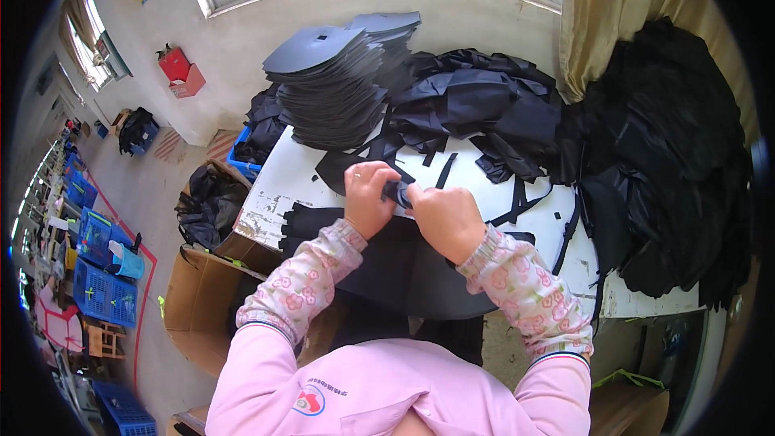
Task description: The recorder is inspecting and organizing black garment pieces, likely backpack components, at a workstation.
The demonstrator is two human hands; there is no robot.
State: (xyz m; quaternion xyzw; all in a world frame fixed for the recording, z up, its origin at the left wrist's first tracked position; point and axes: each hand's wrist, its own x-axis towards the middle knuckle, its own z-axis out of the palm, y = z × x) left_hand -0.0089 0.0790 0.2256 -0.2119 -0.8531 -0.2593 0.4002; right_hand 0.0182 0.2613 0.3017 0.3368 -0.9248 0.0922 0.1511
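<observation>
Both hands meet over the near part of the white table (257, 214). My left hand (369, 200) has its fingers bent and pressed on a dark grey-black piece of fabric (395, 191). From the other side my right hand (446, 218) pinches the same piece, which looks folded or curled between the fingertips. A broad black panel (395, 262) lies beneath my hands and hangs over the table's front edge. Whether the held piece is joined to that panel, I cannot tell. Black strips (517, 202) and scraps lie on the table beyond my right hand.
A tall stack of dark grey panels (323, 89) stands at the back left. Loose black fabric (484, 105) is piled behind my hands, and a larger black heap (666, 153) rises at the right. Cardboard boxes (194, 307) and a blue crate (242, 157) stand left of the table.
</observation>
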